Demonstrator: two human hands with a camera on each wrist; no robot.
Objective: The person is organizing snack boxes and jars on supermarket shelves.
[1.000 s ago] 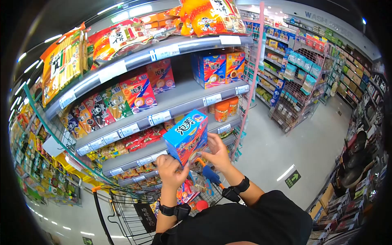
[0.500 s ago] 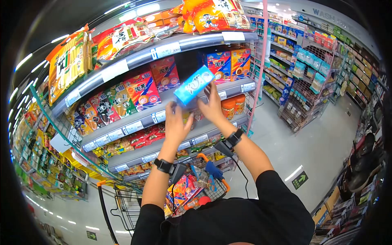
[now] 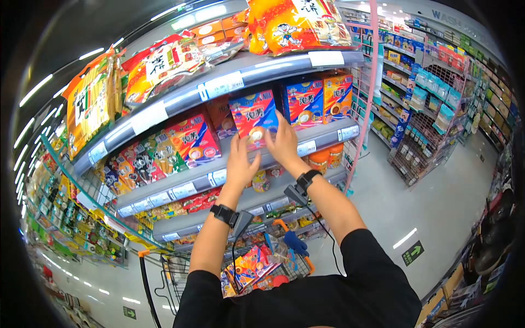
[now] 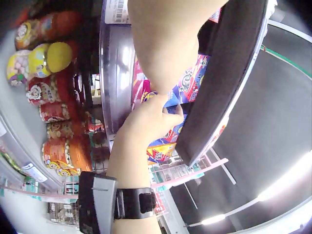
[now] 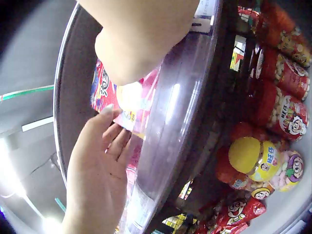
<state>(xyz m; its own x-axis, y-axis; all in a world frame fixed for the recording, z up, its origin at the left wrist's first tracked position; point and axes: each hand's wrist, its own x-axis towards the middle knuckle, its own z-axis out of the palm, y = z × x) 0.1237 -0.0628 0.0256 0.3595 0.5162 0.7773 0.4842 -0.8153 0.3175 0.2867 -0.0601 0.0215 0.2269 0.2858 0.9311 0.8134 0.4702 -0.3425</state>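
A blue-and-red snack box (image 3: 254,116) with a round cream picture stands upright on the middle shelf, at a gap between similar boxes. My right hand (image 3: 285,143) grips its right side, fingers along the edge and thumb towards the front. At the lower left front my left hand (image 3: 240,159) touches it with fairly straight, loose fingers, its thumb held apart. In the right wrist view, the fingertips of the left hand (image 5: 100,165) meet the box's printed face (image 5: 103,87). The left wrist view has the right hand (image 4: 153,119) beside the boxes, fingers bent.
Matching boxes stand right (image 3: 304,103) and left (image 3: 194,139) of it. An upper shelf edge (image 3: 219,85) with large cracker bags (image 3: 298,27) overhangs. Jars (image 3: 327,157) sit below. A cart with colourful packets (image 3: 251,265) stands beneath my arms; a pink post (image 3: 373,54) bounds the shelf's right.
Both hands have carried the box from close to my body forward and up onto the shelf. It has turned from top-up to front-facing, and my left hand has loosened to its lower edge.
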